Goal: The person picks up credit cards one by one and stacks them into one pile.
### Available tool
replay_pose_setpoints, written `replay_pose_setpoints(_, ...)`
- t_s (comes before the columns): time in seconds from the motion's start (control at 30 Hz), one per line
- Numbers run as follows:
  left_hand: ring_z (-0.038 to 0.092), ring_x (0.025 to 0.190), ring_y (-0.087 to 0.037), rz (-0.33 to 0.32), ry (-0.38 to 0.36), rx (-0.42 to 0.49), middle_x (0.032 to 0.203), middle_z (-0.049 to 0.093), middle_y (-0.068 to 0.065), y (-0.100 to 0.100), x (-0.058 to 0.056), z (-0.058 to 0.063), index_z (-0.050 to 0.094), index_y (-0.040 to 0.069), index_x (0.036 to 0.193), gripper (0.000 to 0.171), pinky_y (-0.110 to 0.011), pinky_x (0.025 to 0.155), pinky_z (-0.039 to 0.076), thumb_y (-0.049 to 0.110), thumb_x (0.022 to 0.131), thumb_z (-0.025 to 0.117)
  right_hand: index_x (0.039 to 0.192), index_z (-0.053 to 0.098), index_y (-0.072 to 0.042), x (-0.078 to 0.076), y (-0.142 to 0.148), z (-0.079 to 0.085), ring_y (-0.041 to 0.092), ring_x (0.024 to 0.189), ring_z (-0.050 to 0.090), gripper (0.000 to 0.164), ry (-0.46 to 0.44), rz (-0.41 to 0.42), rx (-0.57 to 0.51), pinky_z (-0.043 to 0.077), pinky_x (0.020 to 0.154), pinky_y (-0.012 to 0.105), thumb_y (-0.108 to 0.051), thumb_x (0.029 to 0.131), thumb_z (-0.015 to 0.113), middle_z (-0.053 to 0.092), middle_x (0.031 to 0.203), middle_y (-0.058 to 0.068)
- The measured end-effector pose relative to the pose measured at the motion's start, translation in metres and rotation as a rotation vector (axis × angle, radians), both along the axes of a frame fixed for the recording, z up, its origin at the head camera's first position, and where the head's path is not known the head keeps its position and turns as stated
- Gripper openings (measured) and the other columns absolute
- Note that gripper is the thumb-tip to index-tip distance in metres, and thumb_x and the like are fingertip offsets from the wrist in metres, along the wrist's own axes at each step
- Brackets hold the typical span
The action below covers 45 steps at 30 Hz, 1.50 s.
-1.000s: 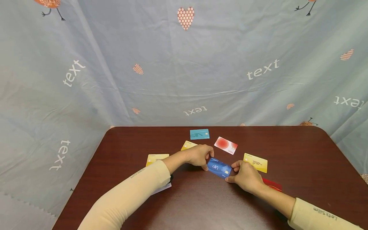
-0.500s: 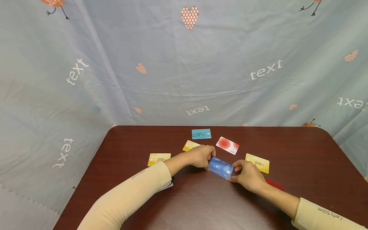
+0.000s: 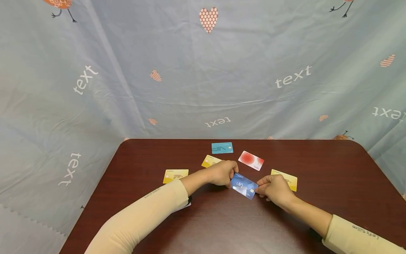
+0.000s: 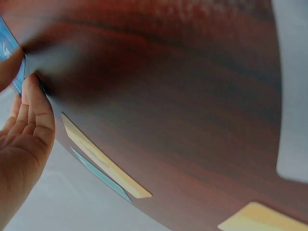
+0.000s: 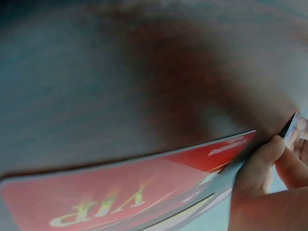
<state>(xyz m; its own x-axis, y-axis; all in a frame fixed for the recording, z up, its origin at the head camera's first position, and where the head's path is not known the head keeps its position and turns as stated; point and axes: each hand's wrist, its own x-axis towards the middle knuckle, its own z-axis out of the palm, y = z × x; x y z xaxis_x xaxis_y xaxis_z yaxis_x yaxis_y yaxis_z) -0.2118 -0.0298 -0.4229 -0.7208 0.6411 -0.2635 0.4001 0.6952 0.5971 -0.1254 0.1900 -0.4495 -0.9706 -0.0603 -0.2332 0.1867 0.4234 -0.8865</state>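
Observation:
A blue bank-style card [image 3: 243, 186] printed "VIP" is held between both hands above the middle of the dark table. At its left edge, my left hand [image 3: 222, 172] pinches it between thumb and fingers; the left wrist view shows part of the blue card [image 4: 6, 41] beside the left fingers. My right hand [image 3: 276, 190] pinches the opposite short edge, near the gold chip. The right wrist view shows the card's thin edge [image 5: 290, 126] at the thumb and fingertips. Below the right hand there, a red VIP card [image 5: 120, 192] lies on the table.
A teal card [image 3: 222, 148] and a red-and-white card [image 3: 251, 160] lie at the back. Yellow cards lie at left [image 3: 176, 174], behind the left hand [image 3: 210, 161] and behind the right hand [image 3: 290, 180]. A pale card [image 3: 184, 207] sits mostly hidden under the left forearm.
My right thumb and fingers have shifted up from the blue card's lower right corner, which now shows bare. The card has tilted slightly. My left hand keeps its pinch.

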Motion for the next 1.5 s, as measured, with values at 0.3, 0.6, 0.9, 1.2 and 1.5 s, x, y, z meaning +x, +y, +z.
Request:
replay_pose_setpoints(0.3,0.050,0.059,-0.007,0.054,0.006,0.101,0.064,0.057,0.003,0.000,0.012,0.000,0.066,-0.003,0.103,0.037,-0.018,0.057,0.043,-0.021,0.072,0.076,0.107,0.065,0.016,0.000,0.003,-0.001,0.020,0.073,0.075,0.017,-0.116,-0.023,-0.187,0.063,0.066,0.033,0.005,0.094,0.070,0.073,0.085,0.015)
replay_pose_setpoints(0.6,0.052,0.059,-0.009,0.130,-0.032,0.188,0.066,0.061,0.000,-0.008,0.021,0.002,0.067,-0.002,0.101,0.031,-0.020,0.056,0.045,-0.021,0.077,0.071,0.112,0.064,0.012,-0.001,0.005,0.001,0.020,0.076,0.073,0.022,-0.109,0.006,-0.189,0.063,0.068,0.033,0.000,0.095,0.071,0.072,0.090,0.012)
replay_pose_setpoints(0.9,0.062,0.058,-0.017,0.210,-0.187,0.377,0.067,0.062,-0.007,-0.015,0.028,0.002,0.064,-0.003,0.103,0.031,-0.024,0.056,0.054,-0.022,0.078,0.070,0.116,0.063,0.011,-0.006,0.011,0.012,0.021,0.079,0.073,0.026,-0.085,0.054,-0.183,0.063,0.071,0.032,-0.004,0.097,0.071,0.074,0.090,0.009)
replay_pose_setpoints(1.2,0.064,0.061,-0.019,0.312,-0.302,0.487,0.070,0.061,-0.009,-0.023,0.038,0.009,0.063,-0.005,0.103,0.027,-0.032,0.064,0.062,-0.019,0.083,0.073,0.118,0.064,0.010,-0.009,0.008,0.015,0.020,0.080,0.071,0.028,-0.081,0.071,-0.181,0.062,0.071,0.031,-0.007,0.097,0.072,0.074,0.091,0.009)
replay_pose_setpoints(1.5,0.065,0.059,-0.020,0.330,-0.325,0.505,0.070,0.063,-0.010,-0.032,0.048,0.013,0.063,-0.007,0.100,0.026,-0.033,0.063,0.062,-0.019,0.080,0.072,0.115,0.066,0.010,-0.005,-0.001,0.016,0.019,0.078,0.070,0.025,-0.063,0.076,-0.181,0.061,0.069,0.030,-0.005,0.096,0.073,0.073,0.088,0.009)
